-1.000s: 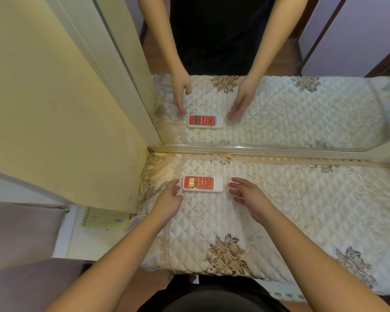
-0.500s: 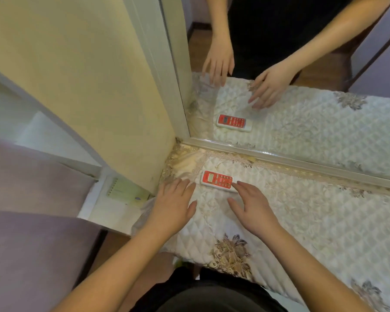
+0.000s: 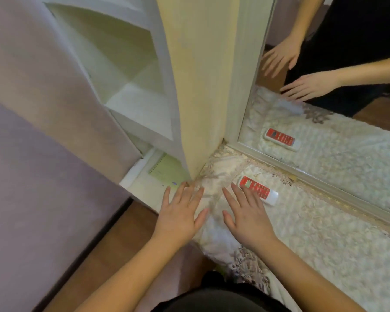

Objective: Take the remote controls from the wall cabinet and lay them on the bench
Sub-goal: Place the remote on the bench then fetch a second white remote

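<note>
A red-and-white remote control (image 3: 258,190) lies flat on the quilted cream bench cover (image 3: 324,233), close to the mirror's lower frame. My right hand (image 3: 245,212) hovers open just left of it, fingertips almost at its red end, holding nothing. My left hand (image 3: 180,210) is open too, fingers spread, over the bench's left corner. The white wall cabinet (image 3: 131,86) with open shelves stands up and to the left; no remote shows on the shelves I can see.
A mirror (image 3: 336,91) behind the bench reflects the remote and both hands. A yellow panel (image 3: 200,75) stands between cabinet and mirror. A green spiral notebook (image 3: 167,171) lies on a low white ledge. A lilac wall and brown floor fill the left.
My view has swung left and up, bringing the cabinet shelves into sight. Both hands have drawn back from the remote and shifted left; the remote stays on the bench.
</note>
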`<action>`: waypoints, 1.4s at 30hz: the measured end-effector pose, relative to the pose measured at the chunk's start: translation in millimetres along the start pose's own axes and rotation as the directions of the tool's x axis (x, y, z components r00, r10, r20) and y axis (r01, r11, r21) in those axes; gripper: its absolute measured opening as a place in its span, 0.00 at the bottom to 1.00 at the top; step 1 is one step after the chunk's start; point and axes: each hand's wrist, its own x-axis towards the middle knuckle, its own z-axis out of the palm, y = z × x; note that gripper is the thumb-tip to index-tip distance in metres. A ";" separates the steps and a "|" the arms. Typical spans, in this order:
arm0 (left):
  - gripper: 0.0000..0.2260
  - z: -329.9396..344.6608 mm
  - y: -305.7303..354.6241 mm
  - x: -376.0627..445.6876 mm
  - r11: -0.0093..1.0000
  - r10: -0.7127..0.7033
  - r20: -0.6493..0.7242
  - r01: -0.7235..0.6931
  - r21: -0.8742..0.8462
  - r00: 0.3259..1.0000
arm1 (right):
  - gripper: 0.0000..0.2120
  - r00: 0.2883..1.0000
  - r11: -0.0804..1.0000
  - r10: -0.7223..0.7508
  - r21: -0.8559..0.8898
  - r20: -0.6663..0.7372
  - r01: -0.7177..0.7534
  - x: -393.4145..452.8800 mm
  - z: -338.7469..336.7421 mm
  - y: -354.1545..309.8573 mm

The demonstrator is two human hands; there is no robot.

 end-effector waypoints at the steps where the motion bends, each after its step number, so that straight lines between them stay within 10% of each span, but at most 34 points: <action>1: 0.26 0.8 -4.8 -7.3 1.000 -0.023 -0.013 0.023 -0.006 1.000 | 0.27 1.000 1.000 -0.021 -0.012 -0.004 0.021 0.6 0.2 -7.6; 11: 0.27 0.9 -79.6 -127.2 0.956 -0.285 -0.141 0.270 -0.115 0.948 | 0.24 0.970 0.967 -0.242 -0.079 0.004 0.241 -8.2 20.6 -147.3; 20: 0.27 1.4 -168.5 -283.8 0.783 -0.620 -0.147 0.596 -0.179 0.771 | 0.25 0.883 0.880 -0.468 -0.115 -0.045 0.461 -34.2 21.4 -318.7; 29: 0.29 2.0 -216.5 -412.9 0.501 -0.865 -0.126 0.822 -0.272 0.485 | 0.26 0.662 0.656 -0.750 -0.115 0.018 0.746 -75.6 30.5 -449.6; 42: 0.27 18.0 -213.7 -522.9 -0.021 -1.000 0.026 0.931 -0.364 -0.012 | 0.25 0.163 0.171 -0.972 0.030 0.171 0.985 -124.2 63.7 -579.1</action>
